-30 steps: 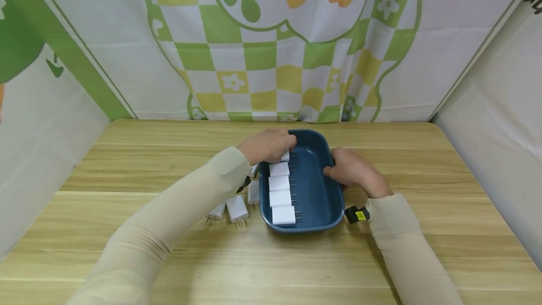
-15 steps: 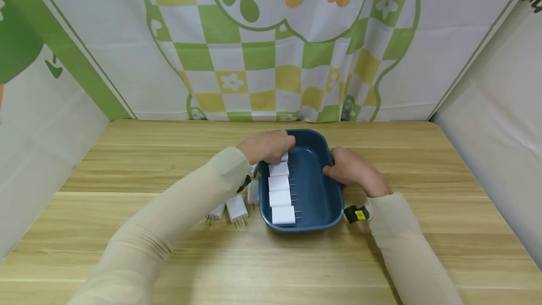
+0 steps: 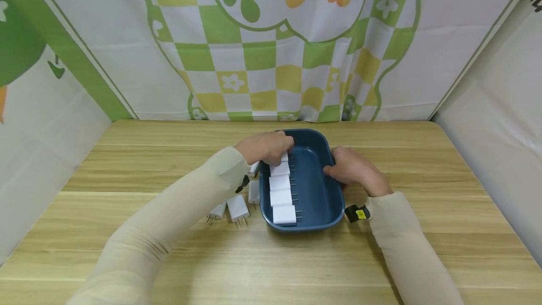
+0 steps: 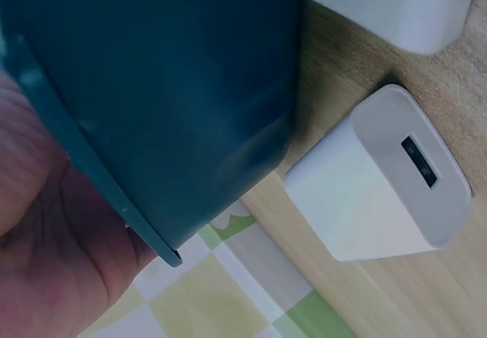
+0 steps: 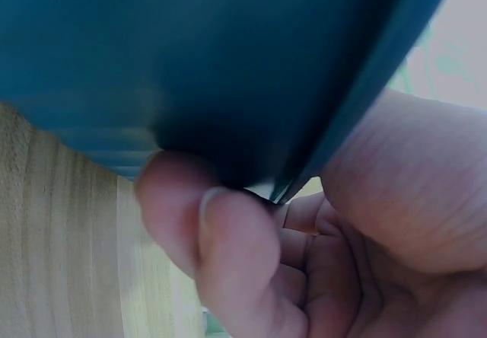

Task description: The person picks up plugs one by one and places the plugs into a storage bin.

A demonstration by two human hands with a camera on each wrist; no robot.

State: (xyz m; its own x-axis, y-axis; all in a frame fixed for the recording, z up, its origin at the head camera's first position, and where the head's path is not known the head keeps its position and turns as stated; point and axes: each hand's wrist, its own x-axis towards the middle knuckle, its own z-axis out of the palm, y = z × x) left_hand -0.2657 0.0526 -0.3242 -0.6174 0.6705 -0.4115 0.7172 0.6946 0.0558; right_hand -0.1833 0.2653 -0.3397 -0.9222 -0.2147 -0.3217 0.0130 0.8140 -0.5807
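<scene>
Fingers of the right hand [image 3: 354, 169] are curled over the right wall of the blue tray [image 3: 313, 187]; the rim is gripped with the thumb inside and the other fingers outside. The left hand [image 3: 266, 148] is placed over the far left part of the tray, its fingers bent downward; the fingertips are hidden, so whether a charger is pinched cannot be told. A row of white chargers [image 3: 280, 183] is laid along the left inner wall, prongs directed right; the farthest visible unit is partly covered by the left hand. Loose chargers [image 3: 238, 208] are scattered on the wooden table [image 3: 271, 267], left of the tray. A rectangular slot [image 4: 419, 161] is shown on one unit in the left wrist view.
</scene>
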